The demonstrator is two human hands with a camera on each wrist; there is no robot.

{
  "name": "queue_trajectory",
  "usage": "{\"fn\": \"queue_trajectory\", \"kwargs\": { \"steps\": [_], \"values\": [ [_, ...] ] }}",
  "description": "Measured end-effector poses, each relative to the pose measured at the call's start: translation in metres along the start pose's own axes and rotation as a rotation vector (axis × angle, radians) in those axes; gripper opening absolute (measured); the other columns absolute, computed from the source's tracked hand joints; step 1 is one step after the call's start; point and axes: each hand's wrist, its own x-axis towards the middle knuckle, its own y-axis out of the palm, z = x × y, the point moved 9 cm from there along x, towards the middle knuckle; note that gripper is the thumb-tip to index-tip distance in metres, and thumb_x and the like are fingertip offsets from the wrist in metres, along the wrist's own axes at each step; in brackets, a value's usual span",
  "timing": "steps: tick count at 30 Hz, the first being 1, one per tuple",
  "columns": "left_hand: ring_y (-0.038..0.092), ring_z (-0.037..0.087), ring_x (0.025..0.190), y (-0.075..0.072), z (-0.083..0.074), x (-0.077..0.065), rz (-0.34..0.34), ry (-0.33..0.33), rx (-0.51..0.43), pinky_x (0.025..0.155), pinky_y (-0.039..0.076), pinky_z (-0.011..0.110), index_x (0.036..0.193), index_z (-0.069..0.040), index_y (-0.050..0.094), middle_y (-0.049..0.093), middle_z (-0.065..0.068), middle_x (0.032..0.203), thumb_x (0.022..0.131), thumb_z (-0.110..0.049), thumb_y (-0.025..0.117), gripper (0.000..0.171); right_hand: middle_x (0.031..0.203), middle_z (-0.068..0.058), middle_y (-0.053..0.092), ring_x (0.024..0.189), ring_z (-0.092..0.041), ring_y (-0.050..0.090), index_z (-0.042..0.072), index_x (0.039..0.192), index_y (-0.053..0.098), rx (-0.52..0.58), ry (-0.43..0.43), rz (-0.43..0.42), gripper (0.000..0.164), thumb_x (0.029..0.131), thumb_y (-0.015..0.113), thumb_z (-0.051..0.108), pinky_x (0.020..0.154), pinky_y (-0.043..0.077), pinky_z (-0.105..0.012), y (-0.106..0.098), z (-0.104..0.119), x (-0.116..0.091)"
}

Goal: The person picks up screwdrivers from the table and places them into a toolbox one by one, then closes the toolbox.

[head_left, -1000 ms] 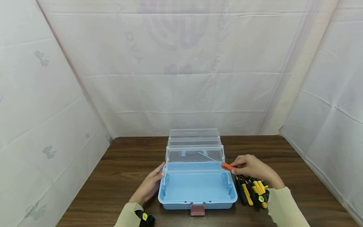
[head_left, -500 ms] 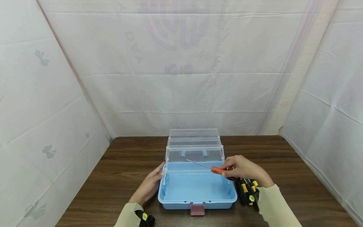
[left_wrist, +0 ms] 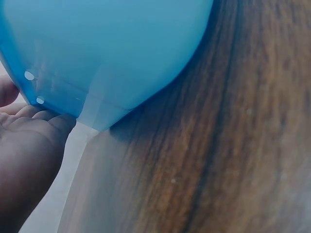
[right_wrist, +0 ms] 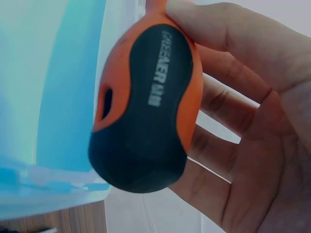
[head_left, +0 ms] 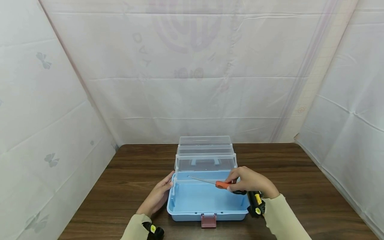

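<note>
The light-blue rectangular plastic toolbox (head_left: 183,217) in front of you stands open on the dark wood-grain bench (head_left: 144,160), its clear plastic upper tiers (head_left: 205,150) raised at the back and its dusky-pink latch (head_left: 208,221) hanging down in front. The orange-and-black-handled screwdriver (head_left: 221,185) is over the blue compartment, metal shaft pointing left and slightly away from you. Your right hand (head_left: 250,182) pinches its handle between thumb and fingers, palm toward the box. Your left hand (head_left: 157,196) lays its fingers extended along the toolbox's left wall, thumb at the rim. A yellow-and-black-handled tool (head_left: 258,199) shows partly beside your right sleeve.
</note>
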Motion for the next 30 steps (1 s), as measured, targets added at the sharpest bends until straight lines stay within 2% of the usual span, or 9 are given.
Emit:
{"fn": "queue_trajectory", "kwargs": {
  "steps": [12,22,30],
  "values": [
    [-0.002,0.035,0.149,-0.001,0.002,0.001,-0.012,-0.009,0.004,0.118,0.005,0.052,0.154,-0.004,0.012,0.001,0.018,0.162,0.102,-0.028,0.043,0.065,0.089,0.007,0.067,0.075,0.001,0.053,0.008,0.100,0.076,-0.068,-0.033,0.021,0.019,0.084,0.071,0.015,0.063,0.047,-0.018,0.014,0.007,0.010],
    [0.000,0.034,0.149,-0.001,0.002,0.001,-0.018,-0.012,-0.006,0.119,0.006,0.051,0.154,-0.005,0.012,0.002,0.017,0.162,0.103,-0.027,0.042,0.064,0.087,0.008,0.064,0.075,0.001,0.051,0.008,0.099,0.076,-0.024,-0.030,0.072,0.017,0.084,0.071,0.014,0.063,0.047,-0.019,0.028,0.014,0.013],
    [0.001,0.033,0.149,-0.001,0.001,0.001,-0.017,-0.014,-0.013,0.119,0.007,0.051,0.154,-0.005,0.012,0.003,0.017,0.162,0.103,-0.027,0.043,0.064,0.085,0.010,0.064,0.074,0.002,0.050,0.009,0.100,0.076,-0.047,-0.039,0.104,0.017,0.084,0.071,0.013,0.065,0.046,-0.018,0.037,0.015,0.016]
  ]
}}
